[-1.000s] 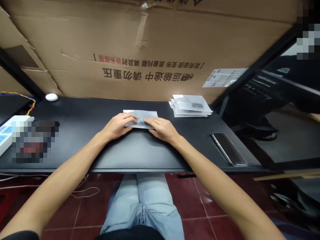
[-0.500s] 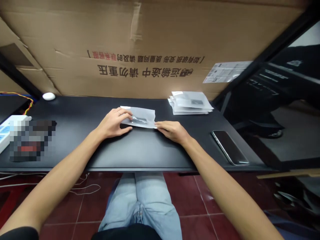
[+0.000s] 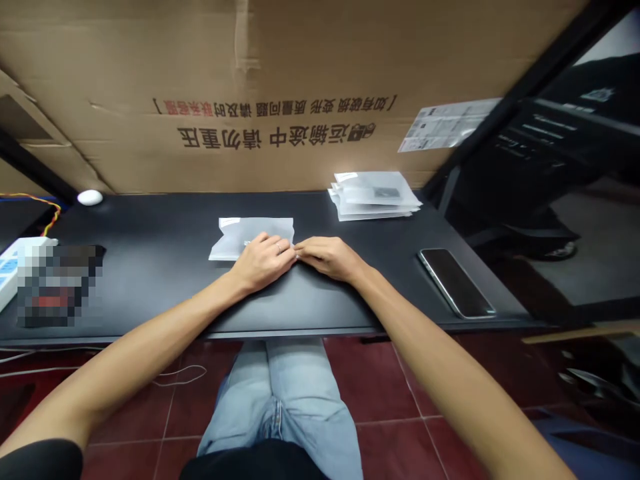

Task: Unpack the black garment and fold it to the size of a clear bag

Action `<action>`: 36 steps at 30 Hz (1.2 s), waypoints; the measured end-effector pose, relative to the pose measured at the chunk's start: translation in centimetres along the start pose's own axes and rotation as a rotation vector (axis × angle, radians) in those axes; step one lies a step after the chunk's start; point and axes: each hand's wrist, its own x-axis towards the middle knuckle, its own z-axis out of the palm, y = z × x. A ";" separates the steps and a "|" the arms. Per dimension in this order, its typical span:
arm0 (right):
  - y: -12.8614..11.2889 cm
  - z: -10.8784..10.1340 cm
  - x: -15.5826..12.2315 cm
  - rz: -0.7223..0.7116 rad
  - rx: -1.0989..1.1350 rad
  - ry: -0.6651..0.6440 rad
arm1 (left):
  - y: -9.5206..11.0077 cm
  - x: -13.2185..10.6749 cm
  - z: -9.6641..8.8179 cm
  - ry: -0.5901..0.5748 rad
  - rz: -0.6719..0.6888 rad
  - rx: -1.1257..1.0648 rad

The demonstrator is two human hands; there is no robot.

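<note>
A frosted plastic bag (image 3: 233, 241) with a small white label lies on the black desk in front of me, its far left corner free. My left hand (image 3: 267, 261), a ring on one finger, is closed at the bag's near right corner and covers much of its front. Right beside it, my right hand (image 3: 330, 258) pinches the same right end of the bag. The fingertips of both hands nearly meet there. The dark item seen through the bag earlier is mostly hidden behind my left hand.
Several similar bags (image 3: 375, 195) are stacked at the back right. A phone (image 3: 456, 283) lies near the right edge. At the left are a white power strip (image 3: 15, 267), a blurred-out dark object (image 3: 63, 283) and a white rounded object (image 3: 90, 197). A cardboard sheet (image 3: 300, 60) stands behind the desk.
My left hand has moved right, from the bag's left part to its right corner beside my right hand. The bag's left end now shows uncovered. The view has shifted slightly.
</note>
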 end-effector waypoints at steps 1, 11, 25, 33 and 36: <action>0.0 0.0 0.1 -0.003 0.004 0.000 | -0.1 0.0 -0.1 0.007 0.011 0.015; -0.2 0.1 0.3 0.065 0.083 0.006 | -1.1 -0.6 -1.0 -0.021 0.014 0.003; -0.4 -0.5 0.2 0.145 0.103 0.108 | -3.4 -0.9 -2.0 -0.066 -0.018 -0.072; -0.3 -0.8 0.1 0.174 0.106 0.138 | -5.2 -1.5 -3.1 -0.122 -0.010 -0.240; -0.3 -0.9 0.0 0.195 0.110 0.140 | -5.9 -1.6 -3.6 -0.142 0.013 -0.263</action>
